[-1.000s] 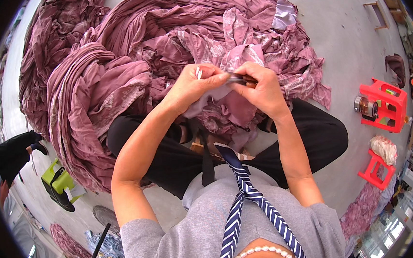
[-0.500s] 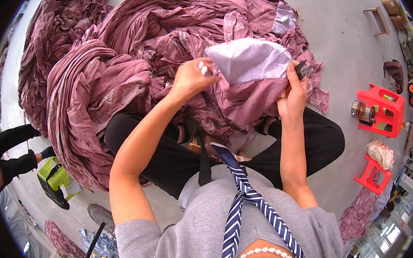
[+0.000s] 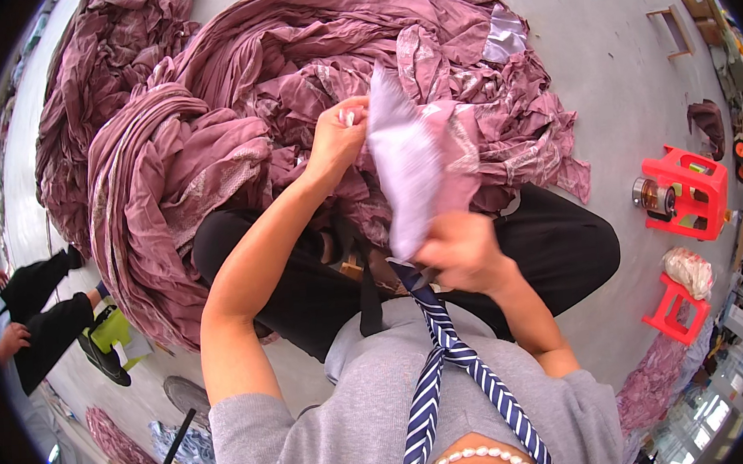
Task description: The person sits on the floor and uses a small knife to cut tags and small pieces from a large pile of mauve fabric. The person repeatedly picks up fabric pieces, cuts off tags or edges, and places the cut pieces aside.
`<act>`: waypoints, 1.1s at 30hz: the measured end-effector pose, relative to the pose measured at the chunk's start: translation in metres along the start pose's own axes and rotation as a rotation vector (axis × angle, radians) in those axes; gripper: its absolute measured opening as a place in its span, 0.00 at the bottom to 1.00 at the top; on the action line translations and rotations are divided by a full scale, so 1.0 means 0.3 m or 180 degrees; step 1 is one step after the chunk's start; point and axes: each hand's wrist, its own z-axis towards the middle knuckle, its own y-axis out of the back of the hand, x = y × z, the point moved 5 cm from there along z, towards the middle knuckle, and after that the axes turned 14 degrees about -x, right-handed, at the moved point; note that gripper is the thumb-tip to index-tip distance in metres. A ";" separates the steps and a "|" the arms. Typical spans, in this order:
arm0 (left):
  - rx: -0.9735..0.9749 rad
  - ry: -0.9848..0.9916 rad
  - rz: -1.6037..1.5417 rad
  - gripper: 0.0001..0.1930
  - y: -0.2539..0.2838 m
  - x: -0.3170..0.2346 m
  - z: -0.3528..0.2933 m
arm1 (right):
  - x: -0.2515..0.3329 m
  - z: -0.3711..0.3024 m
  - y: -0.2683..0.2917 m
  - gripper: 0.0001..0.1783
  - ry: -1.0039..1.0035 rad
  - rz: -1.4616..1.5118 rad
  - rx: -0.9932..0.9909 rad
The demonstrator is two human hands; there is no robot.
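Observation:
A pink cloth with a pale lilac-white side (image 3: pixel 405 164) hangs stretched between my two hands above my lap. My left hand (image 3: pixel 336 143) pinches its upper left edge, with a bit of white at the fingers. Lower and to the right, my right hand (image 3: pixel 465 251) is closed at the cloth's bottom end, blurred by motion. A small greyish tip shows beside it, too smeared to identify. In front of my crossed legs lies a big heap of crumpled pink patterned fabric (image 3: pixel 312 27).
At right stand a red plastic stool (image 3: pixel 700 193) with a glass jar (image 3: pixel 653 198) and a smaller red stool (image 3: pixel 676 311) bearing a wrapped bundle (image 3: pixel 687 272). A seated person in black trousers (image 3: pixel 45 301) is at left, near a green stool (image 3: pixel 111 333).
My right hand has swung down and left toward my waist, turning the pale cloth from level to upright. The dark snips seen in it before no longer show clearly. My left hand has shifted slightly.

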 end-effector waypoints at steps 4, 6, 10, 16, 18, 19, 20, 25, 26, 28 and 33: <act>0.0676 0.0474 -0.0662 0.15 -0.005 -0.007 -0.008 | 0.020 -0.053 -0.167 0.11 0.0096 -0.0263 0.0762; 0.0593 0.0827 -0.0940 0.15 -0.006 -0.051 -0.039 | -0.012 -0.040 -0.133 0.12 -0.0106 0.0004 0.0186; 0.1201 -0.1061 0.0701 0.15 0.013 -0.086 -0.023 | -0.175 0.009 0.004 0.08 -0.1146 0.0367 -0.1198; 0.0997 0.0688 -0.1526 0.16 0.021 -0.089 -0.039 | -0.442 0.131 -0.001 0.16 -0.1653 0.1058 -0.0835; 0.0925 -0.0037 -0.0770 0.12 0.031 -0.111 -0.036 | -0.494 0.165 -0.069 0.15 -0.1292 0.1080 -0.0541; 0.0891 0.0195 -0.0840 0.10 0.025 -0.125 -0.043 | -0.506 0.162 -0.079 0.14 -0.1268 0.1100 -0.0479; 0.0859 0.0427 -0.0909 0.09 0.020 -0.131 -0.042 | -0.518 0.158 -0.084 0.14 -0.1243 0.1113 -0.0429; 0.0347 -0.0890 -0.0584 0.12 0.124 -0.132 -0.008 | -0.316 0.118 -0.106 0.05 -0.1041 0.0739 -0.0405; 0.0224 -0.1287 0.0045 0.12 0.147 -0.116 0.009 | -0.263 0.084 -0.135 0.05 -0.1146 0.0849 -0.0139; 0.0248 -0.1600 0.0503 0.13 0.159 -0.097 0.016 | -0.150 0.007 -0.212 0.12 -0.0592 0.0722 0.0796; 0.0558 -0.0468 -0.0916 0.17 0.134 -0.131 -0.039 | -0.159 0.093 -0.055 0.06 -0.1040 0.1202 -0.0915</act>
